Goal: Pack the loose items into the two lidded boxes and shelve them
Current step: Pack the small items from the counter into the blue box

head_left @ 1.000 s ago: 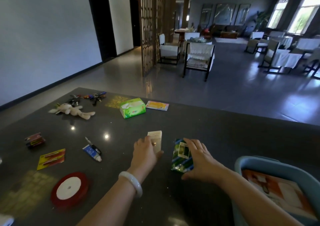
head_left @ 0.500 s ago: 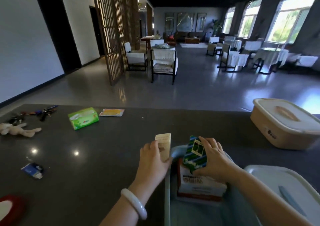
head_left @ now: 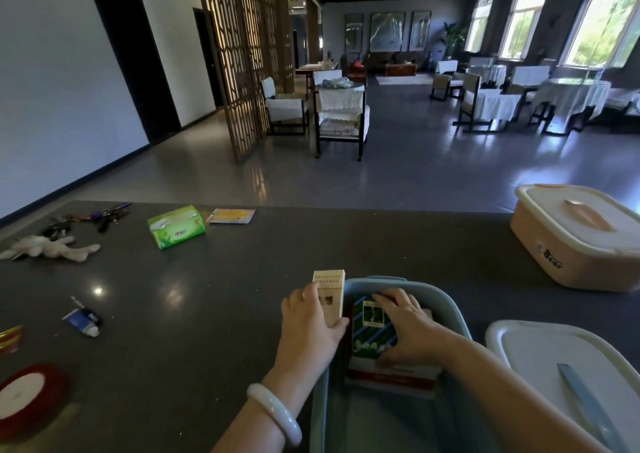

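Left hand [head_left: 311,324] grips pale carton [head_left: 329,295] upright at blue box [head_left: 375,280] left rim. Right hand [head_left: 412,328] clasps green packet [head_left: 372,328] inside box. Judgement: seat packet flat, release, then lay carton alongside.

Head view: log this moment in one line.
right hand: holds green striped packet inside grey-blue plastic box | left hand: holds cream cardboard carton at its rim | pink plastic box: lidded
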